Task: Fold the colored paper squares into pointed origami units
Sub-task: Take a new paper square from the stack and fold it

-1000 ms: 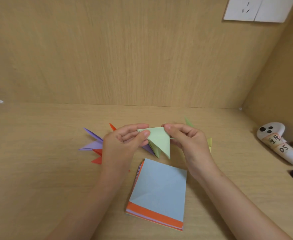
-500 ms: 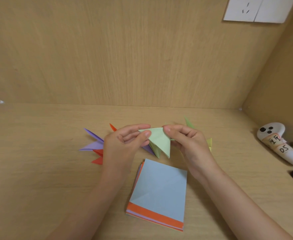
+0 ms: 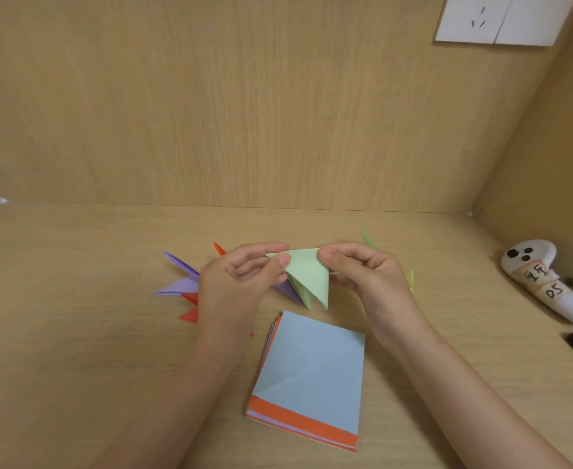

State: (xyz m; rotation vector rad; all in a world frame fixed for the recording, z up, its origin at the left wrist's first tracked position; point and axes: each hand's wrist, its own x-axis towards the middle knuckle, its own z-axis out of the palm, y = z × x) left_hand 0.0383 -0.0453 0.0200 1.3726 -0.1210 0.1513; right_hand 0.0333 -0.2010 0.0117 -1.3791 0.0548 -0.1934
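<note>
Wood-grain desk (image 3: 75, 333) meets matching back wall (image 3: 244, 113) with white socket plate (image 3: 501, 18).

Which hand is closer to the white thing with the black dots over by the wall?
The right hand. It pinches the green paper on the side toward the white controller, with bare desk between them. The left hand pinches the paper's other end, farther away.

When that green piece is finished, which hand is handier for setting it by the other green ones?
Probably the right hand: it pinches the green piece, and the other green points stick out just past it. The left hand sits over the purple and red units.
</note>
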